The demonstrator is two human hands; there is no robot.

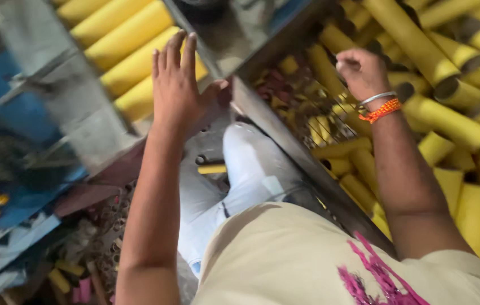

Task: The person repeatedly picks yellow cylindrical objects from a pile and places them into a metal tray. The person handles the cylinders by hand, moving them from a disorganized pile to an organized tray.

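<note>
My left hand [176, 85] lies flat with fingers spread on a row of long yellow cardboard tubes [127, 51] stacked in a metal tray [76, 107] at the upper left. My right hand [362, 70] is curled over the pile of short yellow tubes [448, 118] on the right, fingers closed; whether a tube sits inside the grip is hidden. Its wrist wears a metal bangle and an orange thread band [381, 110].
A slanted metal bar [285, 141] divides the two piles. A wire grid [330, 121] lies among small tube pieces. My legs in pale trousers [240, 175] are below. Scattered tube scraps [82, 271] litter the floor at the lower left.
</note>
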